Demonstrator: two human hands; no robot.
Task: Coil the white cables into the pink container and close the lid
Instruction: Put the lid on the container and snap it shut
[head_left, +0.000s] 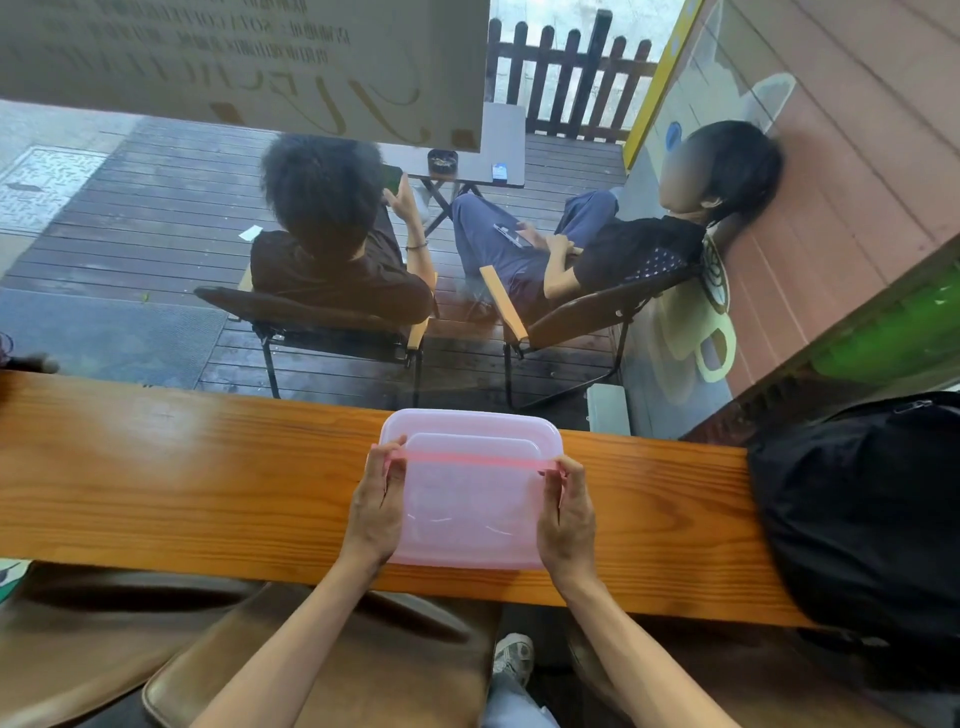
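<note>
The pink translucent container (470, 431) sits on the wooden counter (208, 483), directly in front of me. Its pink lid (470, 519) is tilted over it, far edge raised. My left hand (376, 509) pinches the left end of that raised edge, thumb and fingers curled on it. My right hand (569, 519) pinches the right end the same way. Faint white curves (434, 519) show through the lid; I cannot tell whether they are the cables. No cable lies on the counter outside the container.
A black backpack (862, 519) takes up the counter's right end, close to my right hand. A glass window (156, 260) rises just behind the counter; two people sit on chairs outside. A brown stool seat (311, 670) is below the counter's near edge.
</note>
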